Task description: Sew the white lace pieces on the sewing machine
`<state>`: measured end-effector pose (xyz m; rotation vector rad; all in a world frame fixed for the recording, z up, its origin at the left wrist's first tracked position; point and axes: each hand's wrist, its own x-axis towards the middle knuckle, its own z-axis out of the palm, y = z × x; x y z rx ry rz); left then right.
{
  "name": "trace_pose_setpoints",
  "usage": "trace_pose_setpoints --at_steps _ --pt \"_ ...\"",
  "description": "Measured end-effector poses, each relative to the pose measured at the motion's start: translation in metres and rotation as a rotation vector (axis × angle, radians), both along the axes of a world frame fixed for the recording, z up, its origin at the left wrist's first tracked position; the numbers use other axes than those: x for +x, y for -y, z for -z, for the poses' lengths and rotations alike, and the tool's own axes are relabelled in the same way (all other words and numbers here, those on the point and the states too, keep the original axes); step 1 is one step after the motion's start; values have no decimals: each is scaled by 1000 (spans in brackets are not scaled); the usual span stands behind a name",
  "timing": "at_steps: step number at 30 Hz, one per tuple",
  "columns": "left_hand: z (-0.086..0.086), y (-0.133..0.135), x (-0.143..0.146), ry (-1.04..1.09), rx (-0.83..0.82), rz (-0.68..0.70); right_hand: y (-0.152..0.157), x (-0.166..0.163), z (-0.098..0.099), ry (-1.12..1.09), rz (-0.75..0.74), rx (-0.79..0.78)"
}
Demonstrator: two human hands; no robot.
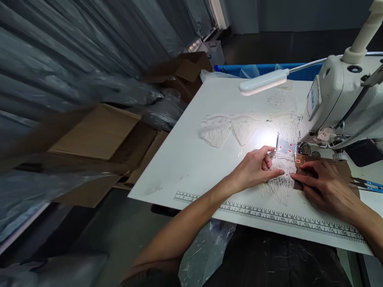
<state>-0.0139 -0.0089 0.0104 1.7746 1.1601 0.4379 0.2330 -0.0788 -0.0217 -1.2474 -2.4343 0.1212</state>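
A strip of white lace lies under the needle area of a white sewing machine, its near end spread on the table. My left hand is closed at the lace's left side, fingers curled and thumb laid across it. At the lace's right edge rests a fingertip of my right hand; its fingers are apart and partly over a brown piece of card. A metal plate with small red marks sits just left of the presser foot. The lace beneath my left fingers is hidden.
More lace pieces lie on the white table. Blue-handled snips are at the right. A lamp hangs over the work. A printed ruler runs along the front edge. Cardboard boxes stand at the left.
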Motion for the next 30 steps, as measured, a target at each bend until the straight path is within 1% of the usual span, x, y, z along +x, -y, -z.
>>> trace_pose_setpoints --at_steps 3,7,13,20,22,23,24,26,27,28,29,30 --pt "-1 1 -1 32 -37 7 0 0 0 15 -11 30" --pt "0 1 0 81 -85 -13 0 1 2 24 1 21" --pt "0 2 0 62 -83 -25 1 1 3 57 17 -3" --pt "1 1 -1 80 -107 -20 0 -1 1 70 18 29" --pt "2 1 -2 58 -86 0 0 -1 1 82 22 26" --pt "2 1 -3 32 -36 14 0 -1 0 84 24 25" --pt "3 1 -4 -5 53 20 0 -2 0 85 24 21" --pt "4 -2 -4 -96 329 23 0 -2 0 83 26 6" --pt "5 -4 -4 -138 485 49 0 -2 0 82 26 -2" --pt "6 -6 -2 -172 627 109 0 -2 -1 79 23 -6" --pt "7 -9 0 -200 741 207 0 -2 -1 76 19 -7" --pt "8 -13 3 -221 819 333 0 -2 -1 74 15 -5"
